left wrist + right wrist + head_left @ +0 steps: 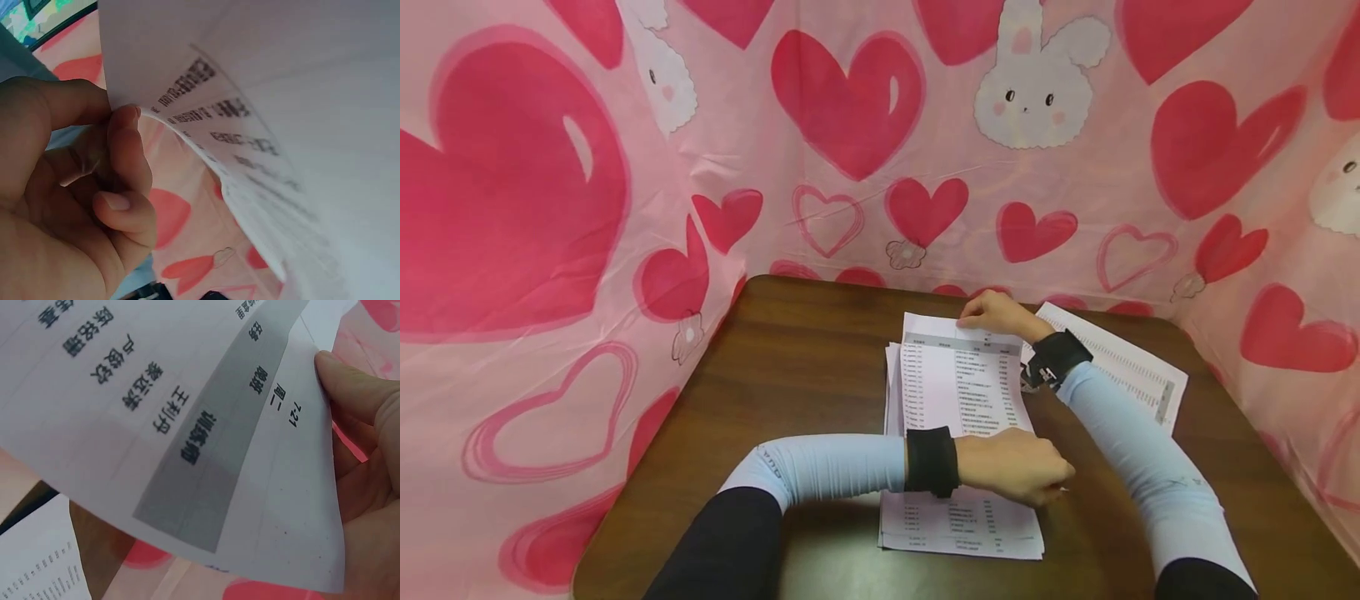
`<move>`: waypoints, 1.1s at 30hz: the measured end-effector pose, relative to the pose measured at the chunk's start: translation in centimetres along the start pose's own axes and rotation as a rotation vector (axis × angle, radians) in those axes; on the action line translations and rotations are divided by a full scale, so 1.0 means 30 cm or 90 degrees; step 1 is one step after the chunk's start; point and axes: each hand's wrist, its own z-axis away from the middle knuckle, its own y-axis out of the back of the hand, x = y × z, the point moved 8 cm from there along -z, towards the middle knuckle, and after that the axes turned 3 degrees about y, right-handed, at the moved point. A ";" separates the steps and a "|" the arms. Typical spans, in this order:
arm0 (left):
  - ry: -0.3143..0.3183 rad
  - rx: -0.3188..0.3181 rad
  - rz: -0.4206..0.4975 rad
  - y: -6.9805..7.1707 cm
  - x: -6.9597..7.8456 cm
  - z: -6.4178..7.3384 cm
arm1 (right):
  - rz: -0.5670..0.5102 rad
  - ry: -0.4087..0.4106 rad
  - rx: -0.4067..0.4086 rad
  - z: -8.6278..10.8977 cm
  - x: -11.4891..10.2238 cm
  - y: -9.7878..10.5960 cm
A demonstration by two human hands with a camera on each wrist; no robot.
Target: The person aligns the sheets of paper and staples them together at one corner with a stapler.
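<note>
A printed sheet of paper point(936, 392) with a grey header band is lifted and bent over a stack of papers point(962, 537). At its top edge, my right hand point(1000, 315) pinches the sheet; in the right wrist view the thumb point(353, 378) lies on the near face and the other fingers are behind the paper. My left hand point(1015, 467) reaches across the stack and pinches the sheet's edge near its lower right. The left wrist view shows the left fingertips point(128, 119) at that edge, with the remaining fingers curled.
Another printed sheet point(1112, 362) lies at the right, partly behind the right forearm. The brown wooden table point(775, 358) has rounded corners. A pink curtain point(865, 225) with hearts and rabbits stands around its back and sides.
</note>
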 end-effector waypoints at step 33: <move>-0.036 -0.015 -0.024 -0.147 0.075 0.023 | -0.027 -0.013 -0.068 0.015 0.012 -0.179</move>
